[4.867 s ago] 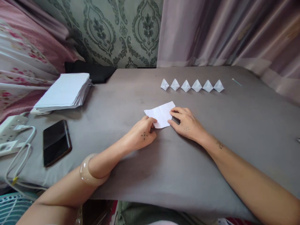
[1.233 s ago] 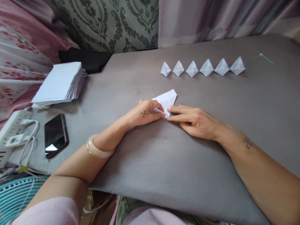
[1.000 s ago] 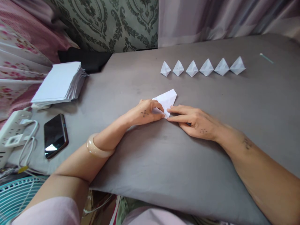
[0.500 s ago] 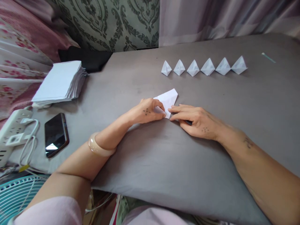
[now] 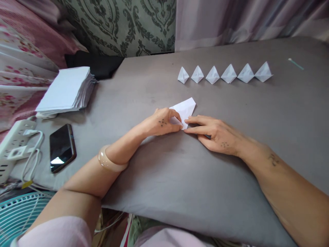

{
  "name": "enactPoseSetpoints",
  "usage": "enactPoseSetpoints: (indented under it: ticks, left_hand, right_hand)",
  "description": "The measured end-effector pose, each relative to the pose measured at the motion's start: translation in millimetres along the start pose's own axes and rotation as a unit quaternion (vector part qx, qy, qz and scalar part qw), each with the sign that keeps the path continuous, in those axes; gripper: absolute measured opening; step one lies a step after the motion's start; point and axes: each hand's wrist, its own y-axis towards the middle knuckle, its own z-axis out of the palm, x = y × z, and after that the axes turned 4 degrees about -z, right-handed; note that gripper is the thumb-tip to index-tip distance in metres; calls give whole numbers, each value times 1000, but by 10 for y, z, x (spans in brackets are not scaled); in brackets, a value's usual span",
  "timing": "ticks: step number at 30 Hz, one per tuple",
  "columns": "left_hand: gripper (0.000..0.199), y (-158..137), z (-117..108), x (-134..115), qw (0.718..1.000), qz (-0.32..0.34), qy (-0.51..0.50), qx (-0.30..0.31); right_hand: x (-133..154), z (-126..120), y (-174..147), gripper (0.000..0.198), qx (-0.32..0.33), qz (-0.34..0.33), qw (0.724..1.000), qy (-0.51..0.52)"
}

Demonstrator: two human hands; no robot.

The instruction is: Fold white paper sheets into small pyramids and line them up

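A partly folded sheet of white paper (image 5: 186, 109) lies on the grey cloth surface in front of me. My left hand (image 5: 164, 121) has its thumb and curled fingers closed on the paper's near left edge, covering part of it. From the other side my right hand (image 5: 213, 133) reaches in with fingers stretched out and a little apart. Its fingertips touch the paper's near right edge and hold nothing. Beyond the hands stands a row of several folded white paper boats (image 5: 212, 74).
At the left are a stack of white paper (image 5: 64, 89), a black phone (image 5: 61, 147) and a white power strip (image 5: 11, 144) with cables. A teal fan (image 5: 25, 216) sits below the table edge. A thin cotton swab (image 5: 295, 63) lies far right.
My right fingertips have shifted very slightly left along the paper's near edge. My left hand and the paper look nearly the same; the whole view has drifted a little.
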Motion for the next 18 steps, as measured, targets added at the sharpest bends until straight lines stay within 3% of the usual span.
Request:
enactPoseSetpoints:
  ticks: [7,18]
  left_hand:
    - [24,-27,-4,-64,1000,-11,21,-9]
    - [25,-149,46,-51,986,-93,1,-141]
  right_hand:
    - [77,3,34,44,-3,36,999,-12]
    - [95,6,57,42,-8,57,998,-10]
